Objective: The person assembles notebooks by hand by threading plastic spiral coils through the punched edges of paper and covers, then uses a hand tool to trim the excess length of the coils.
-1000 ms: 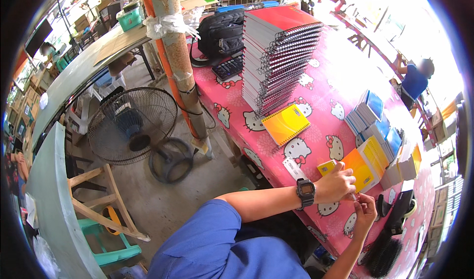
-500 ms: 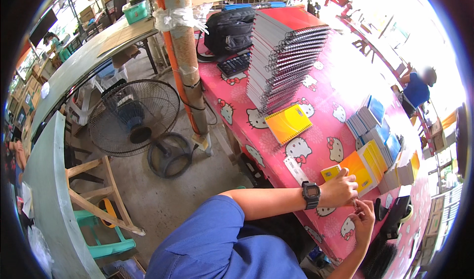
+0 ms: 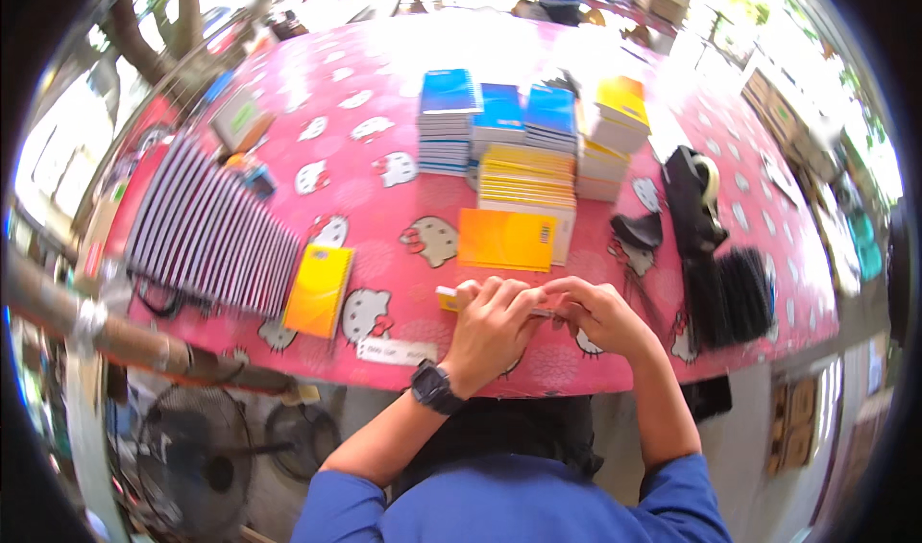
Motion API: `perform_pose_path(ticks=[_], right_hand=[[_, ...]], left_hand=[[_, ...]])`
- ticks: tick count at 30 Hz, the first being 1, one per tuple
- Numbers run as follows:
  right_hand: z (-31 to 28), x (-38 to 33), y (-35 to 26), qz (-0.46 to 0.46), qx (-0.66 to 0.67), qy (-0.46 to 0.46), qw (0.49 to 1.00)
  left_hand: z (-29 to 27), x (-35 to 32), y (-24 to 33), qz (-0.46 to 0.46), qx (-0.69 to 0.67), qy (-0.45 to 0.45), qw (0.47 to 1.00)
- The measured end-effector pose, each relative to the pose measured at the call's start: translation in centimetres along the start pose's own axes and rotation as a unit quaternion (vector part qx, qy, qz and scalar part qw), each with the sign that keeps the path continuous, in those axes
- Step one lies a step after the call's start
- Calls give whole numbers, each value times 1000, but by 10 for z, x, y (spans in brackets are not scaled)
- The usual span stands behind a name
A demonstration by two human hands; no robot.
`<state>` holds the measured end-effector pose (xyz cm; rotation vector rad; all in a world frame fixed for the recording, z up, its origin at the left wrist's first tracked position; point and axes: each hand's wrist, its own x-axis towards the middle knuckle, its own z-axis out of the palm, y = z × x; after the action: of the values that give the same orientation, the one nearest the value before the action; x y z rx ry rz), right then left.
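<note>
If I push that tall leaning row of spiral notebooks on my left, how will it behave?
The spiral notebooks already lean like fallen dominoes, so a push probably slides or topples them further. The row looks heavy together. The glossy tablecloth may let them slip.

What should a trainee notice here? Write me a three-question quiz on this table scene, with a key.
1. True or false: the left hand wears a wristwatch.
2. Which thing lies flat just beyond that hand? A) a green notebook B) an orange notebook C) a red cup
3. Fill in: the fanned row of spiral notebooks lies to the person's ____.

Key: 1 true; 2 B; 3 left.
</note>
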<state>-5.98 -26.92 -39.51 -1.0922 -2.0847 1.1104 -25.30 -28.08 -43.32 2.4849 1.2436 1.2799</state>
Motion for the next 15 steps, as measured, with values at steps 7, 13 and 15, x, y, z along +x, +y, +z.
perform_pose_path(ticks=[7, 13, 15], right_hand=[[-22, -19, 39, 77, 29, 104, 991], [-72, -2, 124, 151, -369, 415, 818], [-71, 8, 131, 197, -409, 400, 797]], left_hand=[[-3, 3, 3, 33, -15, -99, 994], [-7, 6, 5, 47, 0, -147, 988], [-10, 7, 1, 57, 24, -169, 984]])
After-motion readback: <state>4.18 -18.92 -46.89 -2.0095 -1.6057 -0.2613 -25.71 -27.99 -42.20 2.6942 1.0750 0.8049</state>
